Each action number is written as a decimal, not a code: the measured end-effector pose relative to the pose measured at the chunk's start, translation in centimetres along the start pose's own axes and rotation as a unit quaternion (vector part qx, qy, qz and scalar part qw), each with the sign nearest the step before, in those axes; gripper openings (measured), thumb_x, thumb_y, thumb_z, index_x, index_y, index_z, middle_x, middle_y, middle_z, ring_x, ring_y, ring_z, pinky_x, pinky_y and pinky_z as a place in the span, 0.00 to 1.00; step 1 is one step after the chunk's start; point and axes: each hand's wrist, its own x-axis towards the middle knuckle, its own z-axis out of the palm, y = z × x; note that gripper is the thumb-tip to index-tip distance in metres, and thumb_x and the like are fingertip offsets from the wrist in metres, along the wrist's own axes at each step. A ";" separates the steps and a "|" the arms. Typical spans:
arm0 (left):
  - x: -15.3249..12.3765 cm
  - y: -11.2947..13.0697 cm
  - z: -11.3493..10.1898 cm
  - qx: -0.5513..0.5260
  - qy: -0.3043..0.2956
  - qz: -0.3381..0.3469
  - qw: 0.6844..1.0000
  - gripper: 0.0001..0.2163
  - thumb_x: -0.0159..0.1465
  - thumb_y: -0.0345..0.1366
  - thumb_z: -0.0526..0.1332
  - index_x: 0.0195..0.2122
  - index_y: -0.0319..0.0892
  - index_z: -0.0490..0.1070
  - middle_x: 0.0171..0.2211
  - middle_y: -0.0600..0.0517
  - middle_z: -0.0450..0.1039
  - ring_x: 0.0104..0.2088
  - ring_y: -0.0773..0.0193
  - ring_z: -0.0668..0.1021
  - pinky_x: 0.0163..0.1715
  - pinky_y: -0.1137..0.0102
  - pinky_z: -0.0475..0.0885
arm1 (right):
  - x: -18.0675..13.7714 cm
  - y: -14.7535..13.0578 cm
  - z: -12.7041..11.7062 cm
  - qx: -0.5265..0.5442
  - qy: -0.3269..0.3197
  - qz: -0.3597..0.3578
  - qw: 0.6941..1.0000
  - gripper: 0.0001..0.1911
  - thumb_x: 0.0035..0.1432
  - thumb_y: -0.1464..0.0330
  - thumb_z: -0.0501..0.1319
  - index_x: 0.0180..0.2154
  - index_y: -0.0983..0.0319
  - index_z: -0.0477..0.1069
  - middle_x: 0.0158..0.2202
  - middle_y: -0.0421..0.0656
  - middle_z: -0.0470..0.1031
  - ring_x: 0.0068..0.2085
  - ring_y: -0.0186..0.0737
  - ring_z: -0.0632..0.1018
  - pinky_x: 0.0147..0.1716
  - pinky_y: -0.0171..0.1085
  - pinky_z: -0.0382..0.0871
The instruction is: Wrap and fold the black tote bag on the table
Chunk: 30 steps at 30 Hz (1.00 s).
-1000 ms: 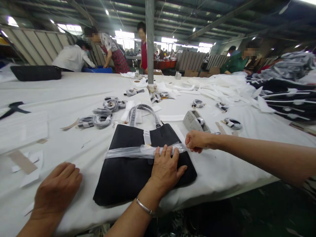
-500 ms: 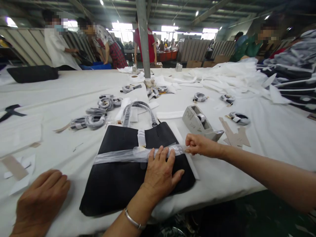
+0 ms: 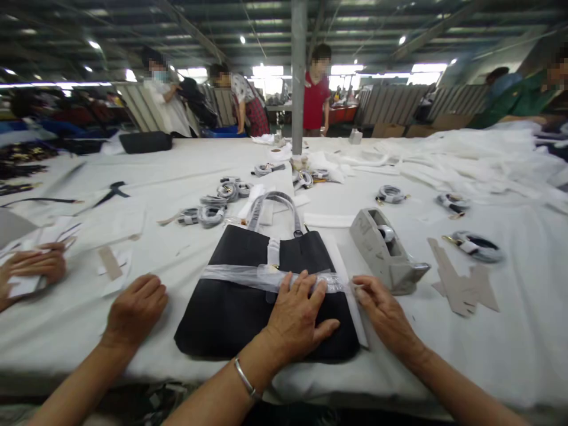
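A black tote bag (image 3: 231,319) lies flat on the white table, its grey handles (image 3: 275,204) pointing away from me. A band of clear tape (image 3: 239,275) runs across the bag's upper part. My left hand (image 3: 295,319), with a metal bracelet on the wrist, lies flat and open on the bag, fingertips on the tape. My right hand (image 3: 386,313) rests palm down at the bag's right edge, fingers spread on the tape's end and a white strip (image 3: 344,272). A grey tape dispenser (image 3: 384,248) stands just beyond my right hand.
Another person's hand (image 3: 135,307) rests flat on the table left of the bag; further left, a hand (image 3: 31,266) holds paper. Coiled grey straps (image 3: 208,213), cardboard pieces (image 3: 461,284) and white fabric (image 3: 465,160) lie around. A pillar (image 3: 299,83) rises mid-table. People work at the far side.
My right hand has stopped pinching the stretched tape and come down palm-flat at the bag's right edge. My left hand stays on the bag. The view has swung, bringing the left neighbour's hands in.
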 end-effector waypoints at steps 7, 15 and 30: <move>0.1 0.2 -0.6 -0.019 0.005 -0.003 1.000 0.32 0.61 0.57 0.57 0.61 0.44 0.55 0.59 0.44 0.60 0.62 0.47 0.59 0.63 0.46 0.51 | 3.8 -0.7 2.4 0.144 -0.016 0.044 0.988 0.38 0.62 0.48 0.49 0.65 0.63 0.48 0.67 0.50 0.49 0.67 0.45 0.54 0.66 0.45 0.49; 1.1 -0.9 -3.1 -0.046 -0.050 0.038 0.997 0.34 0.56 0.54 0.65 0.57 0.41 0.60 0.55 0.41 0.65 0.56 0.47 0.68 0.57 0.50 0.63 | 5.0 -0.4 4.6 0.005 -0.028 -0.035 0.999 0.38 0.62 0.50 0.46 0.67 0.62 0.45 0.69 0.46 0.45 0.68 0.42 0.47 0.67 0.46 0.39; 18.9 -8.4 -3.8 -0.090 -0.175 -0.120 0.973 0.10 0.60 0.39 0.58 0.27 0.38 0.73 0.22 0.51 0.70 0.25 0.64 0.70 0.27 0.71 0.62 | 4.2 -0.9 5.7 0.054 -0.025 0.010 0.998 0.39 0.62 0.53 0.46 0.67 0.67 0.43 0.69 0.48 0.43 0.68 0.42 0.46 0.67 0.46 0.42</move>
